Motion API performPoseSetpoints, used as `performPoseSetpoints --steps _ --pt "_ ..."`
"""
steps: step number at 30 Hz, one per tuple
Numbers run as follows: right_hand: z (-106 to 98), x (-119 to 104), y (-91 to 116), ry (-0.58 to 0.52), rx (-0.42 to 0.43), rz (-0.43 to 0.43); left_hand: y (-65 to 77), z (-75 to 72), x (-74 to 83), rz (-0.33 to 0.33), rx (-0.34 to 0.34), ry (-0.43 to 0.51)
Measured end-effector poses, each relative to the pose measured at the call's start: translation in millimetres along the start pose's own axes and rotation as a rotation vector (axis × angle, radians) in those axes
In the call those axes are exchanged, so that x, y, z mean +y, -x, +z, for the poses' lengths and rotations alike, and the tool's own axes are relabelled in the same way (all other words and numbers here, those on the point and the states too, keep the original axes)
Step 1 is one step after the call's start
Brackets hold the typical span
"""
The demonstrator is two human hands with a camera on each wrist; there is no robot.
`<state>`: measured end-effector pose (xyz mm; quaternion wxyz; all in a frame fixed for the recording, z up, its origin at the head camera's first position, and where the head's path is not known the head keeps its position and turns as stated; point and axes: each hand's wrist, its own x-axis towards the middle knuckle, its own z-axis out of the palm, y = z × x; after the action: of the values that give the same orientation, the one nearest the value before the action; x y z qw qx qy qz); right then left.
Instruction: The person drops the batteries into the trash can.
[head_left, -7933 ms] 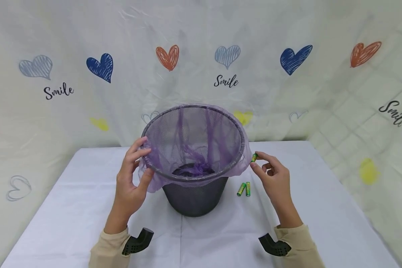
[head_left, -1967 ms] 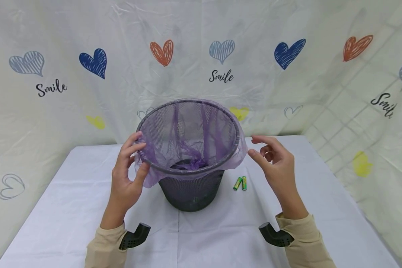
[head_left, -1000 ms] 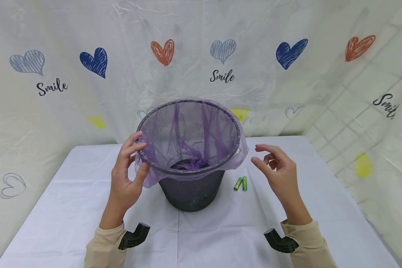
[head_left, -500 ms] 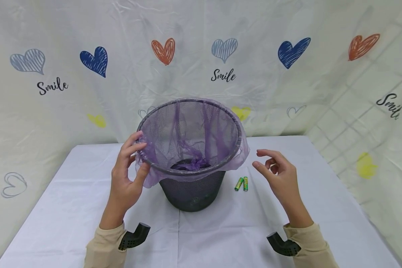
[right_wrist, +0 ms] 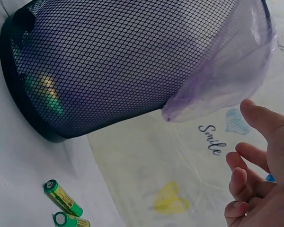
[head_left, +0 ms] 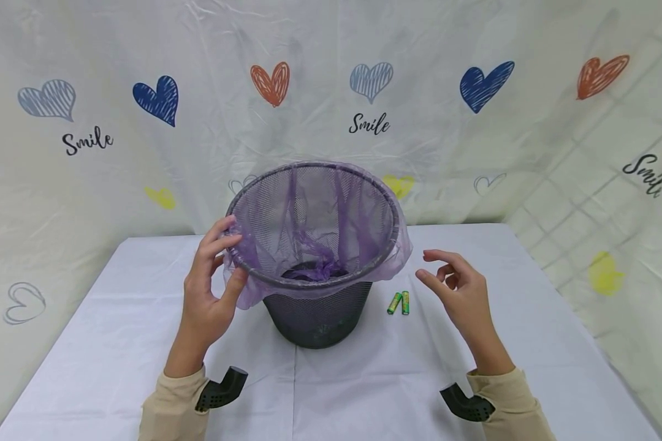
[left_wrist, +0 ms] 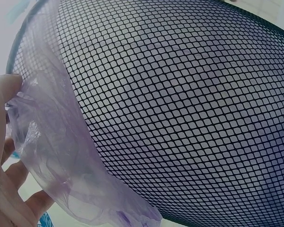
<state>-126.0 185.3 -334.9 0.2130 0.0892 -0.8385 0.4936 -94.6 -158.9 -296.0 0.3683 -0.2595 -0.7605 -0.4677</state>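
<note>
A black mesh wastebasket (head_left: 315, 324), lined with a thin purple bin bag (head_left: 393, 263), stands tilted toward me at mid-table. My left hand (head_left: 209, 300) holds its rim at the left, thumb in front and fingers over the bag's folded edge. To the right of the rim, my right hand (head_left: 462, 297) hovers with thumb and forefinger apart and nothing between them. Two green-and-yellow batteries (head_left: 394, 303) lie side by side on the table near the basket's base. Through the mesh in the right wrist view, a green-and-yellow shape (right_wrist: 51, 94) shows low inside the basket.
A white cloth covers the table (head_left: 143, 343). Behind it hangs a pale curtain (head_left: 314, 37) printed with hearts and "Smile". Each sleeve cuff bears a black wrist mount (head_left: 223, 391).
The battery that my right hand pinched beside the rim earlier has left it. That hand has since dropped slightly and drawn off to the right. My left hand keeps its hold.
</note>
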Motion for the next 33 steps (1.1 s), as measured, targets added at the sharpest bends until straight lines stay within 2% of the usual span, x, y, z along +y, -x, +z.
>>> performPoseSetpoints --steps 10,25,33 --pt "4 10 -2 0.008 -0.023 0.014 -2.7 0.1 2.1 0.027 0.008 0.013" --pt "10 22 -2 0.059 -0.060 0.031 -3.2 0.5 2.3 0.019 -0.002 0.019" --pt "19 61 -4 0.110 -0.084 0.041 -1.6 -0.7 1.5 0.011 -0.004 0.013"
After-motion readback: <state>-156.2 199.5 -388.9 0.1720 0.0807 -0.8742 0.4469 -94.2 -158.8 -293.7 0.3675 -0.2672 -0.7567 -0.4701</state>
